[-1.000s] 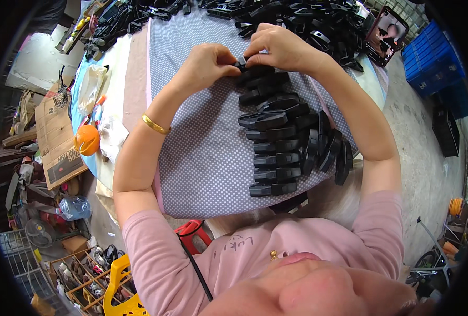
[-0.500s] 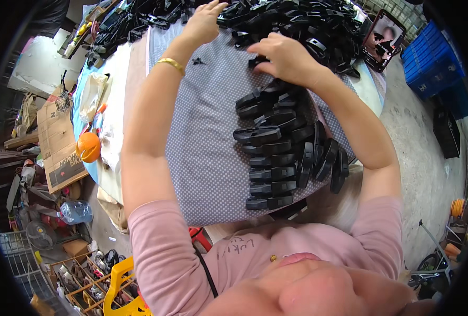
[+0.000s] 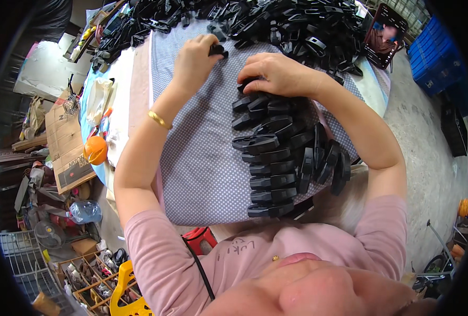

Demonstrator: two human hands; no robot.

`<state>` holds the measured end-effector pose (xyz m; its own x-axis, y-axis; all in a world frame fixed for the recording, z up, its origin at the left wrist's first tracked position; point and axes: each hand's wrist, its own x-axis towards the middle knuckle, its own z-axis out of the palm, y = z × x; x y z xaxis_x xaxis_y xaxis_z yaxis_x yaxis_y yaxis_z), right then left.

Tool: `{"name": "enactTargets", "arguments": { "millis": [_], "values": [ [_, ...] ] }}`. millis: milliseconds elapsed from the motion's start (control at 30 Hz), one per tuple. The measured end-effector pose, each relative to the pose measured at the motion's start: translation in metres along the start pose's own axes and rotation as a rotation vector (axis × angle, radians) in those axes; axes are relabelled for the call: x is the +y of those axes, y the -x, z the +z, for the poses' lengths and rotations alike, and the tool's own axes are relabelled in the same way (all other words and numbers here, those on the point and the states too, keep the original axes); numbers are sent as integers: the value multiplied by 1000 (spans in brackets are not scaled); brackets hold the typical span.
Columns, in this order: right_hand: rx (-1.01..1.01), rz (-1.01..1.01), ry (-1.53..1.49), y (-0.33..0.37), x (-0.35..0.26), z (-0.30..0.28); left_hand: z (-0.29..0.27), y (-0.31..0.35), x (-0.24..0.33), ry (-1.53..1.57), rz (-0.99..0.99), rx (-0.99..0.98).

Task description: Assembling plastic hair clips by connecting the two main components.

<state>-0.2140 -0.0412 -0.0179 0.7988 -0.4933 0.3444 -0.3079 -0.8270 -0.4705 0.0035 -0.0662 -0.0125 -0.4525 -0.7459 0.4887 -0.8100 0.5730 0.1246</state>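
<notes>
A black plastic piece [image 3: 217,50] pokes out from the fingers of my left hand [image 3: 194,64], which is closed on it above the cloth. Over the far end of the laid-out row, my right hand [image 3: 284,76] has its fingers curled round another black plastic piece [image 3: 248,84], partly hidden by them. Just below that hand, several long, tapered black pieces [image 3: 268,141] lie side by side in a column running toward me. More of them [image 3: 331,163] fan out to its right. A large heap of similar pieces [image 3: 297,26] covers the far side of the table.
White-dotted grey cloth [image 3: 202,174] covers the table. A phone [image 3: 385,36] with a lit screen stands at the far right. An orange [image 3: 95,150] sits at the left edge. Blue crates [image 3: 436,55] stand right, a cardboard box [image 3: 65,142] left, and a red stool [image 3: 199,239] near me.
My left hand has come back from the far heap toward me and now holds a black piece. My right hand has moved slightly nearer and its fingers have closed on a piece.
</notes>
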Motion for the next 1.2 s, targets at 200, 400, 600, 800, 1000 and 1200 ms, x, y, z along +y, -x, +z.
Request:
{"name": "enactTargets", "arguments": {
  "millis": [200, 400, 600, 800, 1000, 1200],
  "values": [
    [195, 138, 153, 0, 7, 9, -5, 37, 23, 114, 30, 215],
    [116, 321, 191, -2, 2, 0, -24, 32, 16, 532, -230, 211],
    [152, 243, 440, 10, 6, -14, -21, 37, 32, 920, -444, -293],
    [124, 201, 62, 4, -5, -17, -10, 45, 38, 163, -84, -34],
    [145, 174, 283, 6, -3, -10, -13, 43, 32, 427, -285, -166],
    [160, 42, 147, -4, 1, 4, -13, 39, 34, 443, -196, -182]
  ]
}}
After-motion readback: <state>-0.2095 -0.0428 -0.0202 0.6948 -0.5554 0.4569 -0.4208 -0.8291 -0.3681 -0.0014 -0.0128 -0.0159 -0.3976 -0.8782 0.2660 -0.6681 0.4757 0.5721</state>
